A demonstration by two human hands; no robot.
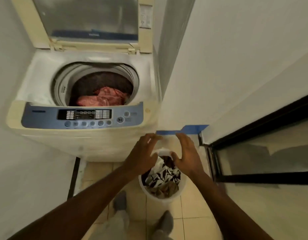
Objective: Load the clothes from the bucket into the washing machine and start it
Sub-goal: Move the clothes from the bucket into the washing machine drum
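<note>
A: What did the hands have hold of?

B: Nothing. The left hand (pixel 144 154) and the right hand (pixel 187 154) were both spread, fingers apart, hovering over the far rim of the bucket (pixel 164 199) with the clothes (pixel 162 178) between and below them, though whether the right thumb brushed the fabric I couldn't tell.

A: And where did the job stand?

B: Partway, I'd judge. The washing machine (pixel 84 135) had its lid (pixel 87 19) up, and a pink garment (pixel 102 99) lay in the drum. The bucket, on the tiled floor (pixel 193 220) just beside the machine's front right corner, was heaped with a black-and-white piece and brownish ones. Those were left to move, then the lid and the control panel (pixel 82 116).

A: Room to work?

B: Tight. Walls closed in on both sides, and a dark-framed glass door (pixel 264 153) stood near the bucket's right. The way up from bucket to drum looked open, but it crossed the panel's raised front edge, so a trailing sleeve could catch there
</note>
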